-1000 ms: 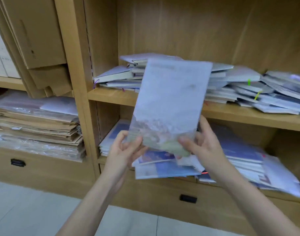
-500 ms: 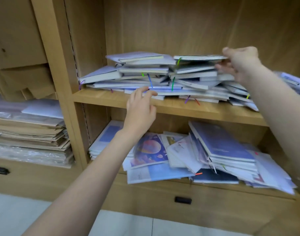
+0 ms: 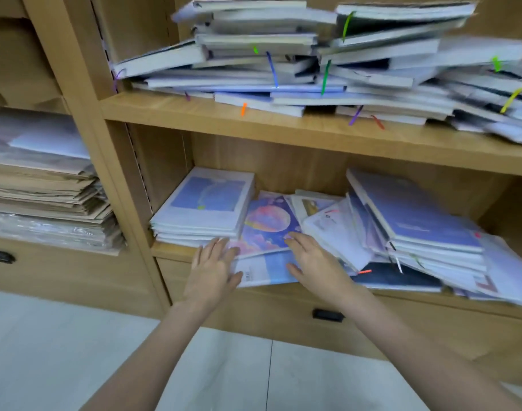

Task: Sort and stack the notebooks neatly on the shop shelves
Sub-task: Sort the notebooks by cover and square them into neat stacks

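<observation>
Head view: my left hand (image 3: 213,269) and right hand (image 3: 314,264), fingers straight, flank planet-cover notebook (image 3: 268,225); thin, glossy, likely slippery; take by side edges.

A wooden upper shelf (image 3: 283,126) bears a sprawling heap of ribboned notebooks (image 3: 313,63), while the lower shelf (image 3: 171,249) carries a neat stack (image 3: 203,209) beside a jumbled spread of notebooks (image 3: 402,232).

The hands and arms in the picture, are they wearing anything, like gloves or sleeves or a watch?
No. The left hand and the right hand are bare, with no gloves, and no rings show. Both forearms are bare down to the bottom of the picture: no sleeves, no watch, no bracelet. The fingernails look short and unpainted.
</observation>
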Demonstrator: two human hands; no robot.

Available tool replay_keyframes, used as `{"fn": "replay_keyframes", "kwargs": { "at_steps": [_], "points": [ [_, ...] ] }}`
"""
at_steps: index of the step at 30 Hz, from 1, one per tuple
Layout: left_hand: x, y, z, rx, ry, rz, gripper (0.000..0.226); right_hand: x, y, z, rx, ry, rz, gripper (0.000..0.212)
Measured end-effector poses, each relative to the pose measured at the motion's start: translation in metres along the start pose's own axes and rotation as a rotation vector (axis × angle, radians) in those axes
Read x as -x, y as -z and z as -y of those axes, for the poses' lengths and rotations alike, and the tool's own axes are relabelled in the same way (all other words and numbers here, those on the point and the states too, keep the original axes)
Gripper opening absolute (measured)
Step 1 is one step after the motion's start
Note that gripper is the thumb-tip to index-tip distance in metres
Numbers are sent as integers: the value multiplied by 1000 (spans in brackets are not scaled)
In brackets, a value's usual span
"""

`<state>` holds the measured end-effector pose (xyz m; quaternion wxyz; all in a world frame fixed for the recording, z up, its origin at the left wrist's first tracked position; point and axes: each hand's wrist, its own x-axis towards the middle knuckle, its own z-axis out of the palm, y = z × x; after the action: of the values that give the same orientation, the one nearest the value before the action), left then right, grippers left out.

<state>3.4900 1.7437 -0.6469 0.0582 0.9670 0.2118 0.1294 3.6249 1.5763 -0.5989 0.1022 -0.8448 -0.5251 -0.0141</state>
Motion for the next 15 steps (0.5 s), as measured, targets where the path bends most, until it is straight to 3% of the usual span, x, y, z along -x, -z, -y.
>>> {"fn": "replay_keyframes", "kwargs": {
  "at_steps": [3, 5, 6, 9, 11, 13, 15],
  "points": [
    [-5, 1, 13, -52, -38, 6, 58, -33, -16, 7, 232, 46, 119, 60],
    [-7, 0, 21, -70, -78, 0, 63, -57, -30, 5, 369, 162, 54, 39],
    [-9, 2, 23, -50, -99, 8, 63, -66, -37, 4, 429, 204, 34, 31],
    [-15, 8, 28, -10, -125, -45, 60, -82, -57, -1, 572, 201, 30, 38],
    [-19, 11, 27, -51, -146, -43, 52, -80, -57, -1, 646, 210, 62, 30],
    [-28, 13, 23, -122, -171, 55, 54, -78, -56, -3, 694, 235, 86, 27],
    [-41, 22, 20, -147, -101, 257, 52, -78, -55, -6, 687, 233, 95, 47]
  ]
}}
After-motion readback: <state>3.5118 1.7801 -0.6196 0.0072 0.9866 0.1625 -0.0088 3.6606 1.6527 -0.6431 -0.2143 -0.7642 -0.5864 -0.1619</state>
